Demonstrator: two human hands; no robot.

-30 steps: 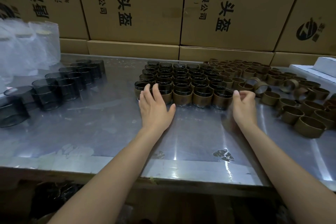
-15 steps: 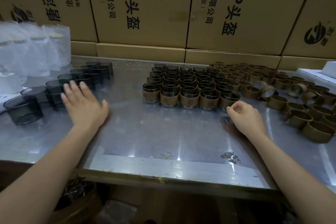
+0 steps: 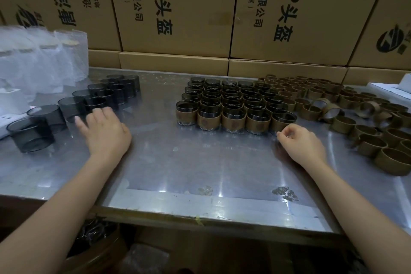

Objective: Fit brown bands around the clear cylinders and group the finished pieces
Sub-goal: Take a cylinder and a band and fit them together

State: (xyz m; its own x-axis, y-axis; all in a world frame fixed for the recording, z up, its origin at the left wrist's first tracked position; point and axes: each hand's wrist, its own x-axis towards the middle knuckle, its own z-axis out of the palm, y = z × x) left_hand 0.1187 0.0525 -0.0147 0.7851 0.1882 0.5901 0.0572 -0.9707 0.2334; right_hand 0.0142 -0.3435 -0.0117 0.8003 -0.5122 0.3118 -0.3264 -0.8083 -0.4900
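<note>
Left hand (image 3: pixel 104 131) low over shiny metal tabletop (image 3: pixel 200 162), fingers loosely spread and reaching at the row of bare smoky clear plastic cylinders (image 3: pixel 73 108); fingertips blurred right at the nearest cylinder, contact impossible to tell, nothing gripped. Right hand (image 3: pixel 300 141) resting on the tabletop, fingers curled inward, thumb meeting forefinger, no object visible inside. Packed block of finished cylinders wrapped in brown paper bands (image 3: pixel 231 104) mid-table, between both hands, its front right corner piece just beyond the right knuckles. Loose pile of empty brown paper band rings (image 3: pixel 355 115) farther right. Printed cardboard cartons (image 3: pixel 178 6) stacked behind; frosted plastic packaging (image 3: pixel 42 60) at far left.
</note>
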